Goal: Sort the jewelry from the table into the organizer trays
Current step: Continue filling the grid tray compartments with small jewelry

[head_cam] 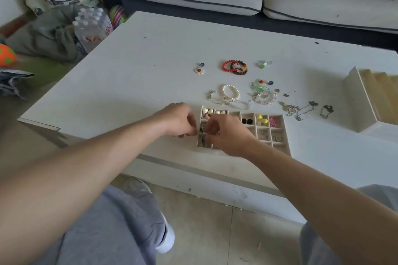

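Both hands meet over the left-hand compartments of the organizer tray (283, 127), probably to work a small dark piece (202, 129) into its slot. The left hand (178, 120) and right hand (226, 135) have curled fingers, but I cannot tell whether either grip actually pinches the piece. The tray sits near the worktop's (150, 71) front edge, within easy reach, its long axis running left to right along that edge. Red bead bracelets (234, 67), a pearl bracelet (230, 92) and chains (295, 109) lie unsorted beyond it.
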Demonstrator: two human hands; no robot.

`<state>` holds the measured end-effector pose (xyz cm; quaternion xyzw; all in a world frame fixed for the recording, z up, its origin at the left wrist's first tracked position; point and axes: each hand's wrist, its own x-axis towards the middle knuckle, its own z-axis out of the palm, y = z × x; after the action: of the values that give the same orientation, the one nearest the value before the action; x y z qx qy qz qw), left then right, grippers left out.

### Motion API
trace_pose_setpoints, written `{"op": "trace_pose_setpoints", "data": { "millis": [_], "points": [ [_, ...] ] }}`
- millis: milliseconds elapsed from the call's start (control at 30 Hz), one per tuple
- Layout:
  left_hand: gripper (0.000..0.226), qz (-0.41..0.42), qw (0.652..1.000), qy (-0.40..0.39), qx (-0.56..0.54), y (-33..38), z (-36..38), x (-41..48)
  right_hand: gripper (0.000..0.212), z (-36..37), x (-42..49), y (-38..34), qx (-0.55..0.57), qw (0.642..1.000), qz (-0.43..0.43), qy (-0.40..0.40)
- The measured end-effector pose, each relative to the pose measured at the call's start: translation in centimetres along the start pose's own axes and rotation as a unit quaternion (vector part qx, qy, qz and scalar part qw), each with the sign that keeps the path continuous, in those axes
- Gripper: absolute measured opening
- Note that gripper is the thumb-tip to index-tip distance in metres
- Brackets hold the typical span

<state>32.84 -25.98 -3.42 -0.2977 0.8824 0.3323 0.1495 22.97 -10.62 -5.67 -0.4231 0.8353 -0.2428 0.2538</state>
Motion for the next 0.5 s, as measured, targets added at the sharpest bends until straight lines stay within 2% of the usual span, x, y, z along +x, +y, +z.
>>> {"op": "trace_pose_setpoints", "data": {
  "millis": [200, 500],
  "points": [
    [0.009, -0.012, 0.999, -0.018, -0.044, 0.7, 0.3, -0.1, 0.021, 0.5, -0.5, -1.0, -0.100, 0.995, -0.017, -0.001],
    [0.010, -0.035, 0.997, -0.055, -0.047, 0.7, 0.5, 0.0, 0.029, 1.1, -1.0, -2.1, -0.213, 0.976, -0.044, 0.025]
  ]
}}
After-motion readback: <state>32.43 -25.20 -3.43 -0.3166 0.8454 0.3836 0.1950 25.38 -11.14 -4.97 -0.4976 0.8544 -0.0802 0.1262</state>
